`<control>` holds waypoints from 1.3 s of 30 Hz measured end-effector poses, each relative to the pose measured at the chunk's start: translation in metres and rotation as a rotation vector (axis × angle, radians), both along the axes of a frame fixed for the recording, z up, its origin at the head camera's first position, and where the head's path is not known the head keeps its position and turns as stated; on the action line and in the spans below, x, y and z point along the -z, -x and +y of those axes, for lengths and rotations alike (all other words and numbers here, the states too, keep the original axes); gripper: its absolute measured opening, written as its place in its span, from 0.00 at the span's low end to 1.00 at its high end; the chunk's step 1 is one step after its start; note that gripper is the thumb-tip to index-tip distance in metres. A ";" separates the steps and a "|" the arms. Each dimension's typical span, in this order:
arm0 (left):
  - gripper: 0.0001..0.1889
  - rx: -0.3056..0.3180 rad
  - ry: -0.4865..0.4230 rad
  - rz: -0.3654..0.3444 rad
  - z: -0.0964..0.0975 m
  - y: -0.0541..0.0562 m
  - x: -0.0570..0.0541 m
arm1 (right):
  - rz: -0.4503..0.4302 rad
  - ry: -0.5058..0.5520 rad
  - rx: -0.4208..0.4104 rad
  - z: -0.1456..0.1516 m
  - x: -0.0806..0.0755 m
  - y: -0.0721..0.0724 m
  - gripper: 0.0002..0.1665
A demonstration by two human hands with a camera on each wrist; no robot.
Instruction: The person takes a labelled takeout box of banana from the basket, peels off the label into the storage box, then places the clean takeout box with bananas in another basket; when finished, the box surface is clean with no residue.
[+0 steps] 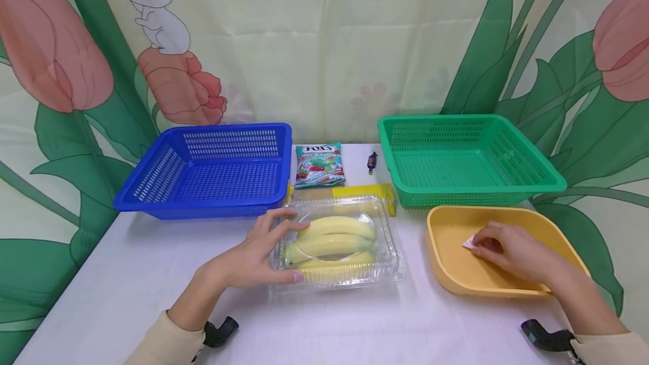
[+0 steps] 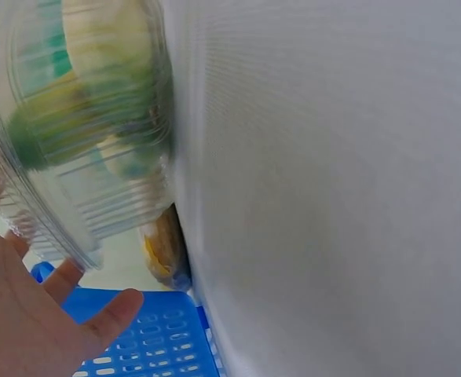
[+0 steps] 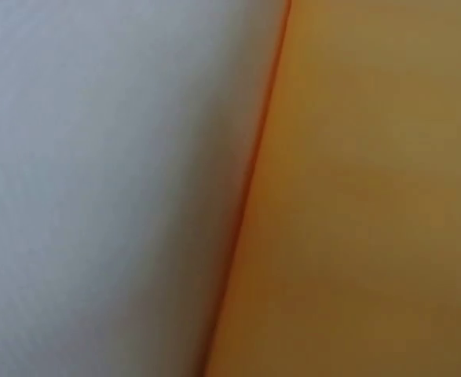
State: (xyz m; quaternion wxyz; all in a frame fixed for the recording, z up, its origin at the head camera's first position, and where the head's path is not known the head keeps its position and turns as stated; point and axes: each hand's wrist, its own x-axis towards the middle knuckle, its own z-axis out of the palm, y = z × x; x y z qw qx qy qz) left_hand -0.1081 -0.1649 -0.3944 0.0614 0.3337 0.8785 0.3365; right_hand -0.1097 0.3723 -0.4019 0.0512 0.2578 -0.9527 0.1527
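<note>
Pinching a small pink-and-white wrapped piece (image 1: 469,243) between thumb and fingers, the right hand (image 1: 514,253) dips inside a yellow tub (image 1: 450,253). The left hand (image 1: 253,257), fingers spread and relaxed, touches the side of a clear clamshell (image 1: 389,246) of bananas (image 1: 332,245). Beyond the left fingertips lie a blue basket (image 1: 203,210) and a FOX'S candy bag (image 1: 319,165); beyond the right ones, a green basket (image 1: 476,189).
</note>
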 end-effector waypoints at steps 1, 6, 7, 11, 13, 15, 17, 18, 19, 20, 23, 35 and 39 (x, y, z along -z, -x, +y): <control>0.43 0.000 0.001 -0.003 0.000 0.000 0.000 | -0.023 0.005 0.002 0.000 -0.001 -0.001 0.07; 0.43 0.000 0.000 -0.007 0.000 0.002 -0.001 | -0.092 -0.022 0.017 0.000 -0.008 -0.003 0.05; 0.43 -0.002 -0.001 -0.013 0.000 0.002 -0.001 | -0.076 -0.031 0.013 0.000 -0.008 -0.002 0.05; 0.43 -0.003 -0.004 -0.020 0.001 0.001 0.000 | 0.002 -0.048 -0.020 0.002 -0.005 0.000 0.09; 0.43 -0.004 -0.005 -0.019 0.001 0.001 0.001 | 0.034 -0.043 -0.029 0.002 -0.002 0.001 0.11; 0.43 -0.001 -0.006 -0.012 0.001 0.002 0.001 | 0.045 -0.035 -0.031 0.002 0.001 0.003 0.13; 0.43 0.000 -0.008 -0.012 0.002 0.002 0.001 | 0.062 -0.030 -0.028 0.002 0.003 0.003 0.13; 0.43 0.000 -0.010 -0.011 0.002 0.002 0.001 | 0.065 -0.026 -0.023 0.002 0.003 0.003 0.14; 0.44 0.000 -0.010 -0.012 0.002 0.002 0.001 | 0.064 -0.021 -0.019 0.002 0.004 0.003 0.14; 0.44 -0.001 -0.009 -0.012 0.001 0.002 0.000 | 0.060 -0.016 -0.013 0.002 0.004 0.002 0.14; 0.44 -0.008 -0.007 -0.017 0.001 0.001 0.000 | 0.053 -0.005 0.001 0.002 0.005 0.002 0.16; 0.43 -0.013 -0.004 -0.021 0.001 0.001 0.001 | -0.167 -0.054 0.114 -0.002 -0.008 -0.002 0.38; 0.43 -0.011 -0.003 -0.031 0.001 0.001 -0.001 | -0.228 -0.078 0.154 -0.002 -0.012 -0.006 0.47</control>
